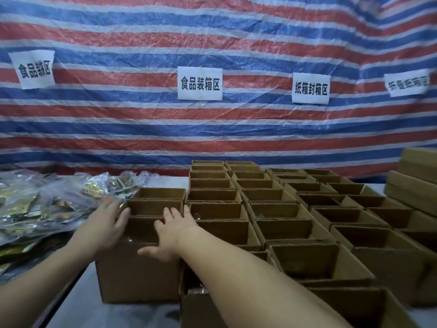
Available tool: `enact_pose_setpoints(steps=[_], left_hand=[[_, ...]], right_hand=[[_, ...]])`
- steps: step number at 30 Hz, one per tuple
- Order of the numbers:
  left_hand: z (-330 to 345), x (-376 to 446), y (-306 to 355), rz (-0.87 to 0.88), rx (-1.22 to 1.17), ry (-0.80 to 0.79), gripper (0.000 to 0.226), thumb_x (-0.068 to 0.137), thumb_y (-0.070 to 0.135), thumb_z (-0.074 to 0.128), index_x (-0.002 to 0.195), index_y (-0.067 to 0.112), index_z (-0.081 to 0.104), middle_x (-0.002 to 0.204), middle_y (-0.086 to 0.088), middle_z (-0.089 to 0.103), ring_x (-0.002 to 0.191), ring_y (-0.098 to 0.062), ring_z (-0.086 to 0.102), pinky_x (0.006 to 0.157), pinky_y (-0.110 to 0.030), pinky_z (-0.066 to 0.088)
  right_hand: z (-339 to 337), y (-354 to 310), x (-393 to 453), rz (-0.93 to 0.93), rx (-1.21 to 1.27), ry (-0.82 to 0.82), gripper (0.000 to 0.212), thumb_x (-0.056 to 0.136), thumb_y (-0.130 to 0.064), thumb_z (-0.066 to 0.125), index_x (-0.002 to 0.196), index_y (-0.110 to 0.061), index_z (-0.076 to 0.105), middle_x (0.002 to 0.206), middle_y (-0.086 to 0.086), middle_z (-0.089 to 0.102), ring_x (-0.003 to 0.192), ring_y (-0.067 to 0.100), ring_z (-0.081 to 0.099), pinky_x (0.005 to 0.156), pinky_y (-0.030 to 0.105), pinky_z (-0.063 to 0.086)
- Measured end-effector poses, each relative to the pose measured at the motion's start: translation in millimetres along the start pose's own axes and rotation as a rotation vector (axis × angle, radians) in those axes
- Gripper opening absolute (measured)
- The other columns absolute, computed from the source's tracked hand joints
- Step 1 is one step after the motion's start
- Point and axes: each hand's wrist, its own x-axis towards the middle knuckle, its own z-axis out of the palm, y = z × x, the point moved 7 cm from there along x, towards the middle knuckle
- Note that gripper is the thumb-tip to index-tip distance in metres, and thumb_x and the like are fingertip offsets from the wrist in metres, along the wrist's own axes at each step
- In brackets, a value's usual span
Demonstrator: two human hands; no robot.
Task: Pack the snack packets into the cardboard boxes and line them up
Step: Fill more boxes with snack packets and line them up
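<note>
An open brown cardboard box (139, 275) stands nearest me at the head of the left column of boxes. My left hand (107, 224) lies flat against its left top edge, fingers spread. My right hand (173, 233) rests on its right rim, fingers spread, thumb on the near edge. Neither hand holds a packet. Two more open boxes (158, 201) stand behind it. A heap of snack packets in clear plastic bags (47, 204) lies to the left.
Several columns of open cardboard boxes (272, 209) fill the table's middle and right. Stacked closed cartons (416, 185) stand at the far right. A striped tarp with paper signs (199, 83) hangs behind. The pale table (80, 311) shows at the bottom left.
</note>
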Motion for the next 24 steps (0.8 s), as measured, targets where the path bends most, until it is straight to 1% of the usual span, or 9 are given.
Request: enact_pose_setpoints(steps=[3, 6, 8, 10, 12, 14, 17, 19, 24], left_hand=[[-14, -15, 50, 0.100, -0.059, 0.036, 0.041, 0.101, 0.032, 0.045, 0.136, 0.010, 0.051, 0.131, -0.014, 0.056, 0.118, -0.026, 0.054, 0.098, -0.043, 0.046], [-28, -37, 116, 0.235, -0.153, 0.072, 0.030, 0.100, 0.023, 0.050, 0.125, 0.009, 0.059, 0.119, -0.010, 0.062, 0.110, -0.022, 0.056, 0.093, -0.037, 0.044], [-31, -62, 159, 0.308, -0.238, 0.030, 0.015, 0.098, 0.024, 0.052, 0.109, 0.022, 0.062, 0.104, 0.004, 0.065, 0.098, -0.011, 0.061, 0.082, -0.030, 0.047], [-25, -93, 194, 0.357, -0.280, -0.068, 0.012, 0.098, 0.032, 0.051, 0.102, 0.036, 0.061, 0.094, 0.014, 0.066, 0.089, 0.000, 0.062, 0.075, -0.022, 0.051], [-11, -124, 224, 0.424, -0.281, -0.192, 0.012, 0.097, 0.039, 0.050, 0.102, 0.042, 0.061, 0.093, 0.018, 0.066, 0.091, 0.009, 0.060, 0.074, -0.023, 0.054], [1, -152, 253, 0.482, -0.264, -0.294, 0.012, 0.097, 0.043, 0.050, 0.104, 0.044, 0.060, 0.096, 0.022, 0.064, 0.094, 0.011, 0.058, 0.080, -0.022, 0.054], [16, -180, 293, 0.544, -0.271, -0.361, 0.014, 0.098, 0.045, 0.050, 0.110, 0.045, 0.057, 0.102, 0.023, 0.062, 0.096, 0.008, 0.057, 0.083, -0.018, 0.052], [25, -192, 321, 0.581, -0.276, -0.372, 0.016, 0.097, 0.046, 0.050, 0.112, 0.046, 0.054, 0.103, 0.022, 0.060, 0.097, 0.007, 0.056, 0.084, -0.016, 0.051], [72, -194, 401, 0.677, -0.262, -0.376, 0.029, 0.098, 0.046, 0.047, 0.125, 0.039, 0.054, 0.115, 0.021, 0.057, 0.106, 0.003, 0.055, 0.086, -0.015, 0.050]], right_hand=[[-35, 11, -24, 0.000, 0.229, 0.150, 0.068, 0.102, -0.061, 0.031, 0.148, -0.013, 0.044, 0.157, 0.017, 0.037, 0.148, 0.033, 0.027, 0.122, 0.059, 0.005], [-72, 37, -66, 0.000, 0.337, 0.317, 0.036, 0.102, -0.045, 0.042, 0.117, -0.018, 0.059, 0.120, 0.007, 0.060, 0.118, 0.026, 0.054, 0.115, 0.054, 0.029], [-79, 61, -107, 0.017, 0.437, 0.367, 0.021, 0.099, -0.041, 0.046, 0.095, -0.024, 0.058, 0.094, -0.005, 0.060, 0.091, 0.016, 0.059, 0.099, 0.048, 0.047], [-72, 82, -154, 0.057, 0.572, 0.355, 0.018, 0.098, -0.043, 0.049, 0.089, -0.032, 0.060, 0.083, -0.011, 0.061, 0.076, 0.007, 0.061, 0.075, 0.037, 0.058], [-60, 101, -200, 0.113, 0.578, 0.364, 0.015, 0.097, -0.044, 0.052, 0.084, -0.039, 0.058, 0.079, -0.011, 0.063, 0.070, 0.004, 0.063, 0.062, 0.025, 0.055], [-46, 119, -243, 0.175, 0.572, 0.375, 0.016, 0.097, -0.043, 0.055, 0.081, -0.042, 0.057, 0.079, -0.011, 0.063, 0.070, 0.002, 0.063, 0.057, 0.021, 0.051], [-27, 155, -299, 0.278, 0.553, 0.421, 0.012, 0.097, -0.046, 0.055, 0.086, -0.044, 0.057, 0.084, -0.015, 0.060, 0.082, -0.003, 0.060, 0.057, 0.019, 0.048], [-21, 191, -333, 0.363, 0.535, 0.451, 0.008, 0.098, -0.045, 0.054, 0.091, -0.044, 0.058, 0.087, -0.017, 0.059, 0.082, -0.001, 0.060, 0.061, 0.019, 0.049], [3, 325, -398, 0.675, 0.499, 0.486, 0.008, 0.098, -0.030, 0.059, 0.101, -0.036, 0.061, 0.094, -0.013, 0.062, 0.082, 0.002, 0.061, 0.066, 0.016, 0.050]])
